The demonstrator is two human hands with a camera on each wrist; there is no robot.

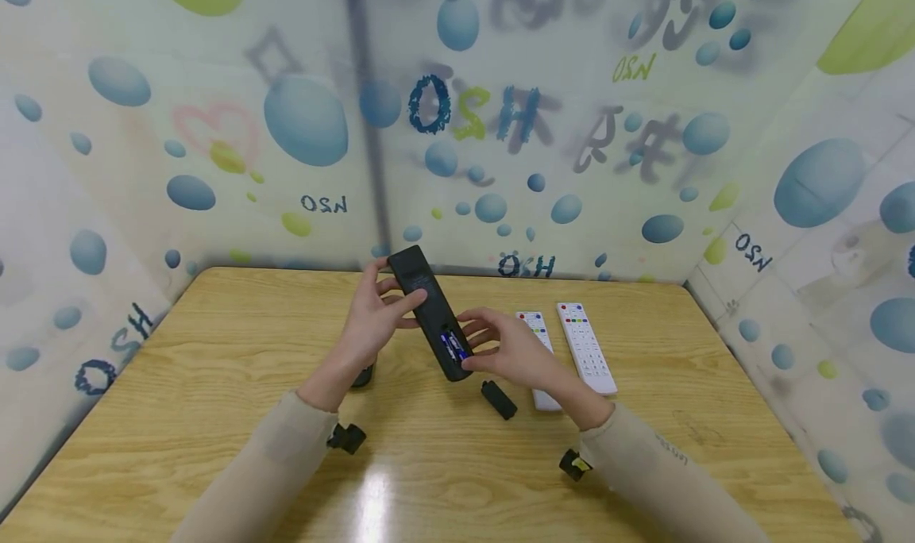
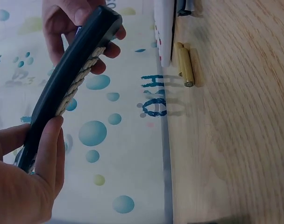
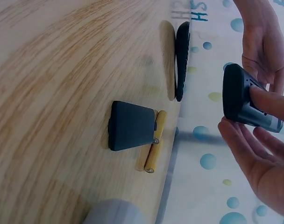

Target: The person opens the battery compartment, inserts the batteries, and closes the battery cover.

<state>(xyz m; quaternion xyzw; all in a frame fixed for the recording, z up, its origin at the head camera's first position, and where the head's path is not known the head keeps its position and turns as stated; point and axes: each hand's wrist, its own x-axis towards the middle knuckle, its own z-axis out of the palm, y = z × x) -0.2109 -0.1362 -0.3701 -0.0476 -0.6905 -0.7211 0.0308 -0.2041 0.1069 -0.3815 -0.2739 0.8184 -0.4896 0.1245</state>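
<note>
Black remote (image 1: 434,317) is hanging tilted at the centre of the frame, back toward me, and I am holding it clear of the tabletop (image 1: 457,479) with both hands. My left hand (image 1: 373,311) is pinching the upper end, thumb on the back and fingers clamped on the remote; my right hand (image 1: 513,351) is gripping the lower end, thumb beside the exposed blue batteries (image 1: 454,346), fingers clamped round the edge. I cannot tell whether those batteries are fully seated or which way their ends are facing.

As I judge it, I am working at the batteries. Doing this well means bracing with the left fingers while the right thumb is doing the fine work, pressing evenly near a battery's end rather than prying at the case. With a slack left grip, the remote would probably be twisting.

Below centre right, the cover (image 1: 498,399) is lying loose near my right hand. White remotes (image 1: 589,352) are lying right of centre, gold batteries (image 2: 186,67) are resting at the upper right of the left wrist view, and a second black remote (image 3: 181,60) is sitting at the top of the right wrist view.
</note>
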